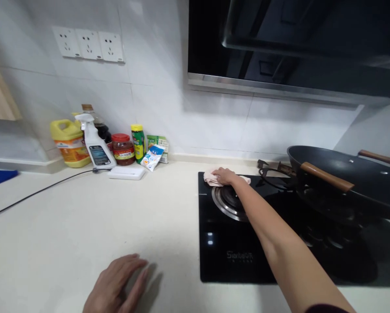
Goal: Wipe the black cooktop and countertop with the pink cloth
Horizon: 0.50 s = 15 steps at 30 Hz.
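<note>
Head view: right hand point(226, 176) grips cloth point(210, 178), jar point(123, 150) brown-filled.

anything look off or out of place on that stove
The left burner looks odd: no pan support shows on it, while a black metal stand sits off to its right, by the wok. I see no spill.

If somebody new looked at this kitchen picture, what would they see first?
Probably the big dark wok with wooden handles, over the right part of the shiny black stove. Next, the bare right arm stretched across the stove, its right hand on a pale pink cloth near the back left corner. Then maybe the bright yellow jug by the wall, far left.
</note>
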Each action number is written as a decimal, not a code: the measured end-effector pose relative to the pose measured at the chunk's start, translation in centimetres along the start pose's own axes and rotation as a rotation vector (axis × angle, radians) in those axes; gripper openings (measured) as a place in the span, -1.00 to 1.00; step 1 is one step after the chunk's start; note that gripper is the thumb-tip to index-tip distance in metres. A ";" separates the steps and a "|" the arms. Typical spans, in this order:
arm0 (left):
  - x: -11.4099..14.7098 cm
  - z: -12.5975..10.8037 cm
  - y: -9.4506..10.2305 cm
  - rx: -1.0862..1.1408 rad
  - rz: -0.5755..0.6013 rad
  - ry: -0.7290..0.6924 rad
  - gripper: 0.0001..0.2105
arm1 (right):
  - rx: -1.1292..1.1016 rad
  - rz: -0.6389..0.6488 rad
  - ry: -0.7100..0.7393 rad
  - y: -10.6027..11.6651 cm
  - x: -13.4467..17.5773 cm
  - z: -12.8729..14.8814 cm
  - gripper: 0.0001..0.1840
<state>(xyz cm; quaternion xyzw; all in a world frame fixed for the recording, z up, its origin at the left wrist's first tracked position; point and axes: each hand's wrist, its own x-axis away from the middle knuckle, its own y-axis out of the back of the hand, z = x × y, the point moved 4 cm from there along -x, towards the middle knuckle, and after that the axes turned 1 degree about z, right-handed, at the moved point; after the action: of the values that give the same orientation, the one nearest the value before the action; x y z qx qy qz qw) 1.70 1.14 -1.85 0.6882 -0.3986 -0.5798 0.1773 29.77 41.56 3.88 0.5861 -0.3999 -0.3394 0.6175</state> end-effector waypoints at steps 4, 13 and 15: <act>-0.8 -1.2 0.6 0.057 -0.040 0.047 -0.66 | 0.021 -0.023 0.136 -0.1 1.7 4.3 -0.41; -1.3 -1.3 0.6 0.127 0.001 0.168 -0.62 | 0.065 -0.118 0.419 -0.6 11.4 10.7 -0.46; -1.3 -1.3 0.5 0.139 0.012 0.178 -0.63 | 0.064 -0.150 0.467 -1.0 14.4 11.5 -0.46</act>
<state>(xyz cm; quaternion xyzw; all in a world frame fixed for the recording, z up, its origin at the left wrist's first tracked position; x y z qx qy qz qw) 2.72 1.51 -0.29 0.7452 -0.4246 -0.4863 0.1672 25.99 23.51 4.21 0.6961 -0.2122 -0.2270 0.6473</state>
